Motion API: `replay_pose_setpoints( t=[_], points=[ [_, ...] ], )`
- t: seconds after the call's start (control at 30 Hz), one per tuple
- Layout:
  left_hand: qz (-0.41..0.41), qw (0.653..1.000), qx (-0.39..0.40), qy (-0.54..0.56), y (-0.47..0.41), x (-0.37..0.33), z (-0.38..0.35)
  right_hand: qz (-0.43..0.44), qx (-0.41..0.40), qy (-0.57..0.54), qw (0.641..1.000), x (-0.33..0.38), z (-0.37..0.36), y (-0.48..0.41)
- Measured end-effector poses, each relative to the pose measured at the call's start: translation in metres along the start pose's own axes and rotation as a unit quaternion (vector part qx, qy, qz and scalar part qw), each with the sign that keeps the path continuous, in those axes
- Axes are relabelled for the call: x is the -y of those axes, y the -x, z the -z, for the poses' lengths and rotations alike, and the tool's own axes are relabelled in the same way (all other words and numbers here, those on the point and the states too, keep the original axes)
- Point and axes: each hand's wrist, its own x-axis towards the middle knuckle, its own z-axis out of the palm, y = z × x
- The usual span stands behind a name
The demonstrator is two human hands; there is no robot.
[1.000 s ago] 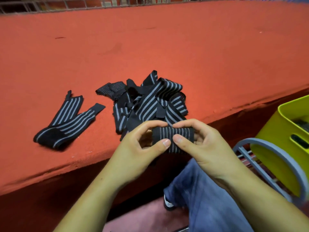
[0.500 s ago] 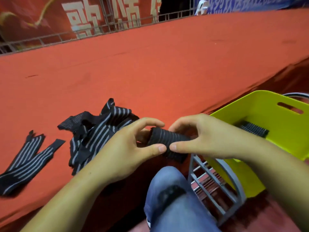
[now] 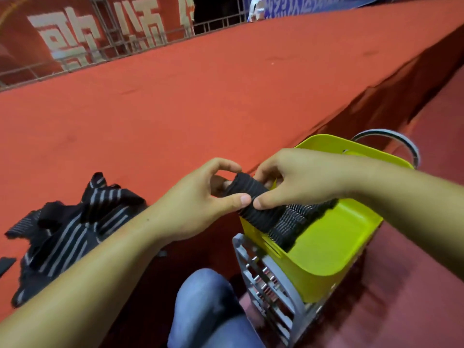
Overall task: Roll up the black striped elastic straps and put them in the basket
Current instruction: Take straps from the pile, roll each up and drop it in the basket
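Black strap roll (image 3: 263, 219) in both pinching hands (image 3: 198, 207) (image 3: 301, 179)

Single view on record: a wide-angle camera worn on the head, facing forward and steeply down over the person's lap. The frame is canted, so the near edge of the red platform (image 3: 200, 96) climbs toward 2 o'clock.

Nearest the lens are the forearms, entering from 7 and 3 o'clock. The left hand (image 3: 200, 204) and right hand (image 3: 296, 182) meet just below centre, on a rolled strap (image 3: 249, 187). A knee in jeans (image 3: 208, 305) sits close at 6 o'clock.

The basket (image 3: 324, 247) is near at 4 o'clock, and the pile of straps (image 3: 75, 229) at 8 o'clock. Farthest off, the railing (image 3: 140, 38) and banner (image 3: 70, 38) line the top edge at 11 o'clock, blurred.
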Motion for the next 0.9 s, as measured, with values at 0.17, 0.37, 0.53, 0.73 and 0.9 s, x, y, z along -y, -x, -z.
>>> replay_pose_setpoints(
  t=[0.17, 0.37, 0.53, 0.73, 0.9],
  points=[
    [0.001, 0.996, -0.024, -0.082, -0.022, 0.021, -0.016, -0.086, -0.028, -0.042, 0.995, -0.05, 0.008, -0.009],
    [-0.024, 0.975, -0.02, -0.221, -0.036, 0.041, -0.032, -0.221, -0.009, 0.105, 0.97, -0.122, 0.038, -0.01],
    [-0.029, 0.971, -0.039, -0.234, -0.048, 0.048, -0.039, -0.311, 0.044, 0.209, 0.926, -0.165, 0.04, -0.015],
    [-0.039, 0.973, -0.041, -0.223, -0.052, 0.056, -0.039, -0.359, 0.094, 0.297, 0.88, -0.182, 0.025, -0.026],
    [-0.049, 0.975, -0.047, -0.209, -0.052, 0.062, -0.041, -0.363, 0.16, 0.334, 0.855, -0.169, 0.015, -0.032]
  ],
)
